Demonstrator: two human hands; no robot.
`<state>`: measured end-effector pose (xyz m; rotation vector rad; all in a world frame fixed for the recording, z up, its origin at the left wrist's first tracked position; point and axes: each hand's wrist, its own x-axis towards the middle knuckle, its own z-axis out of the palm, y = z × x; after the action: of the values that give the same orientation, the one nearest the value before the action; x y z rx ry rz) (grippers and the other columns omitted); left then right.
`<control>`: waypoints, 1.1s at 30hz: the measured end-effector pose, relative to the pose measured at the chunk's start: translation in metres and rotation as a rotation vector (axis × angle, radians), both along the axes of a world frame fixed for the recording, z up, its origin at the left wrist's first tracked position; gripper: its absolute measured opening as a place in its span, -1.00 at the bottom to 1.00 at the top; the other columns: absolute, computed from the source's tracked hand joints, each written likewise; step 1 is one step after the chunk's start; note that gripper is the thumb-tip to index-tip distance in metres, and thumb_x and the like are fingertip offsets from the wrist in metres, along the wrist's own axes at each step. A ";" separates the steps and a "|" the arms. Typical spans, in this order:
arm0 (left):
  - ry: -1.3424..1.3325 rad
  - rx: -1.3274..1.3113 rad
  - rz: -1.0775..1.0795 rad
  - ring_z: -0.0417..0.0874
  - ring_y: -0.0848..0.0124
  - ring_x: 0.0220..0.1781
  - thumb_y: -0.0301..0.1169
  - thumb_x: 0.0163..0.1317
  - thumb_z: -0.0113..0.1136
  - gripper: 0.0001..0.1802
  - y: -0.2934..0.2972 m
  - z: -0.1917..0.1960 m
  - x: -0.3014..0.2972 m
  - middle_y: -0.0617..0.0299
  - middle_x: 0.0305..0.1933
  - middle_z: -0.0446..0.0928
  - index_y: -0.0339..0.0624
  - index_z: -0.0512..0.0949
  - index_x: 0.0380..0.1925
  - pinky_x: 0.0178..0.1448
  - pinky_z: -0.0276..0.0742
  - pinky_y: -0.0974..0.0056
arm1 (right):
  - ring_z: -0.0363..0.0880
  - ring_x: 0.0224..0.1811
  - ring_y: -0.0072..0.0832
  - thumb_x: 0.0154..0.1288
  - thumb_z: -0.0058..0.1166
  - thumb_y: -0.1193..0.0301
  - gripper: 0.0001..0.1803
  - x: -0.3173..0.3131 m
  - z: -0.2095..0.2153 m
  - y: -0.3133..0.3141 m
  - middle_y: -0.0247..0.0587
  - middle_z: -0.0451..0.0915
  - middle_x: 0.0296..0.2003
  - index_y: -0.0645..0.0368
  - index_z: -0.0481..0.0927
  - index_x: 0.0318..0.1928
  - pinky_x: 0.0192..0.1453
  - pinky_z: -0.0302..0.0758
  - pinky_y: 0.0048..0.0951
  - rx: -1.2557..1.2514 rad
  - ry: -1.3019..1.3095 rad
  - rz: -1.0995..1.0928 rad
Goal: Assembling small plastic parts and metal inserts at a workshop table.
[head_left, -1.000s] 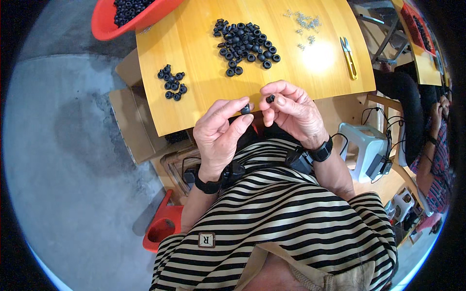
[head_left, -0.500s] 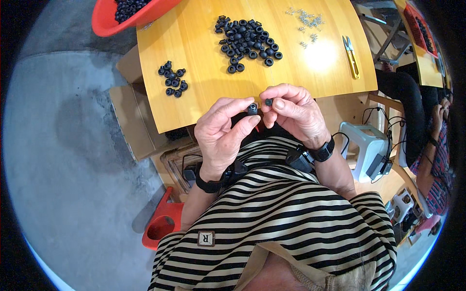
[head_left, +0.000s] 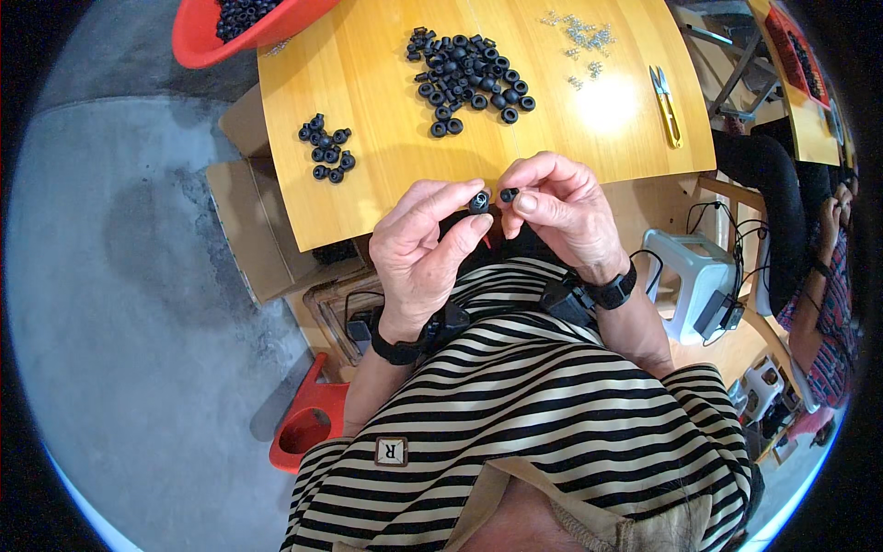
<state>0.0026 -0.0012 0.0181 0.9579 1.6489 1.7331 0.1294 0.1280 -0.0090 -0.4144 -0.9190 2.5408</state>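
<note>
Between its thumb and fingertips my left hand grips a black plastic cord lock body, its open end up with a metal spring showing inside. My right hand pinches a small black cord lock plunger just to the right of it, a narrow gap apart. Both hands are in front of the table's near edge. Beyond them, a heap of loose black bodies and plungers lies on the yellow wooden table. Small metal springs are scattered farther right. A smaller group of black cord locks sits at the left.
Yellow-handled thread snips lie near the table's right edge. A red basin of dark parts overhangs the far left corner. Below are a cardboard box, a red plastic holder and a pale stool with cables. Another person's arm is at right.
The plunger has tilted slightly in my right fingers, which have shifted a little. In my left hand the body has turned, so its spring end faces up more plainly.
</note>
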 end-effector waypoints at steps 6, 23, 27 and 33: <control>-0.011 0.059 -0.036 0.57 0.49 -0.21 -0.68 0.06 0.35 -0.63 0.001 -0.006 -0.001 0.12 -0.16 0.59 -0.35 0.62 -0.07 -0.23 0.45 0.48 | 0.61 -0.38 -0.61 0.27 0.20 0.55 -0.78 0.002 0.003 0.001 -0.31 0.63 -0.36 0.27 0.59 -0.07 -0.33 0.57 -0.60 0.111 -0.085 -0.018; -0.102 0.037 -0.043 0.56 0.48 -0.20 -0.72 0.03 0.33 -0.60 0.007 -0.004 -0.001 0.15 -0.18 0.58 -0.36 0.61 -0.06 -0.17 0.42 0.48 | 0.59 -0.37 -0.60 0.23 0.23 0.59 -0.83 0.000 0.009 0.005 -0.27 0.63 -0.35 0.29 0.64 -0.15 -0.35 0.57 -0.57 0.263 -0.128 -0.107; -0.088 0.039 -0.083 0.58 0.51 -0.21 -0.75 0.01 0.32 -0.59 0.000 -0.010 -0.008 0.11 -0.16 0.59 -0.36 0.62 -0.07 -0.26 0.43 0.51 | 0.59 -0.36 -0.59 0.23 0.24 0.58 -0.84 0.000 0.012 0.004 -0.25 0.63 -0.33 0.30 0.64 -0.16 -0.32 0.57 -0.57 0.293 -0.147 -0.129; -0.048 0.028 -0.061 0.59 0.49 -0.21 -0.74 0.02 0.33 -0.61 0.003 -0.007 -0.007 0.10 -0.16 0.60 -0.37 0.62 -0.08 -0.22 0.48 0.49 | 0.59 -0.34 -0.58 0.20 0.25 0.61 -0.82 0.000 0.023 0.000 -0.18 0.65 -0.28 0.32 0.65 -0.16 -0.27 0.57 -0.58 0.373 -0.068 -0.163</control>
<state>-0.0045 0.0013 0.0111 0.9614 1.5533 1.7292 0.1290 0.1283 0.0135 -0.4415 -1.2968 2.1584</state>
